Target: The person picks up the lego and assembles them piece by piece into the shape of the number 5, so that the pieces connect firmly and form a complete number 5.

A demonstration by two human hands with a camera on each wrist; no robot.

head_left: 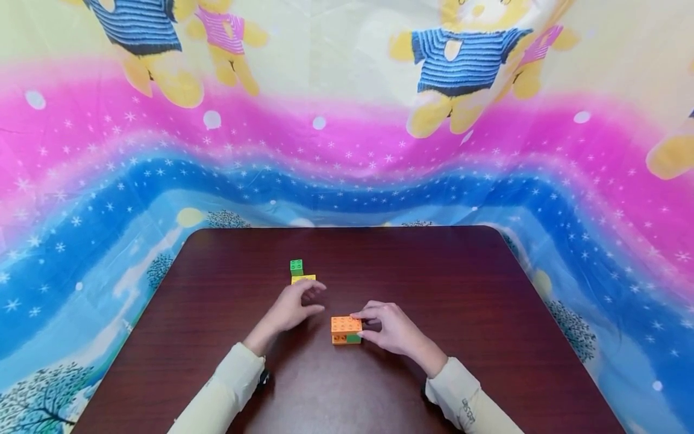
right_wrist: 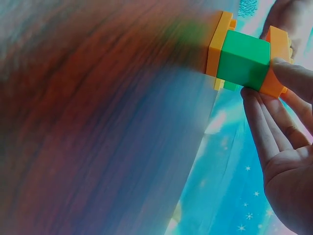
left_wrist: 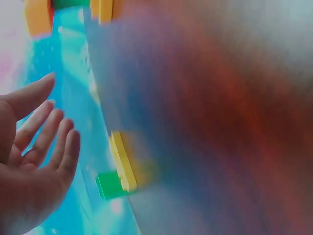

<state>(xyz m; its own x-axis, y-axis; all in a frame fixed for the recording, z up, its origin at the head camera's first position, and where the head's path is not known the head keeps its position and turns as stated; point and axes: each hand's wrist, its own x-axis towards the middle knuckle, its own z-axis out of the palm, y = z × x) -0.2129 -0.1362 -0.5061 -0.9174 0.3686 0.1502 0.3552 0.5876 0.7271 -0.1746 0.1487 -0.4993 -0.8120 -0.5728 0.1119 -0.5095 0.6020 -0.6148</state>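
Near the middle of the table stands a small stack of toy building bricks: a studded orange brick (head_left: 343, 323) on top, a green brick (right_wrist: 243, 59) in the middle at the right end, and a thin orange brick (right_wrist: 219, 45) at the bottom. My right hand (head_left: 394, 328) pinches the stack from the right, thumb on the upper orange brick. My left hand (head_left: 291, 308) is held above the table to the left, fingers loosely bent and nothing in them. Just beyond it lies a yellow brick (head_left: 303, 279), partly covered by that hand in the head view.
A green brick (head_left: 296, 266) with studs sits right behind the yellow one. The dark wooden table (head_left: 434, 265) has rounded far corners. Behind it hangs a cloth (head_left: 347, 150) printed with bears and snowflakes, running around the far and side edges.
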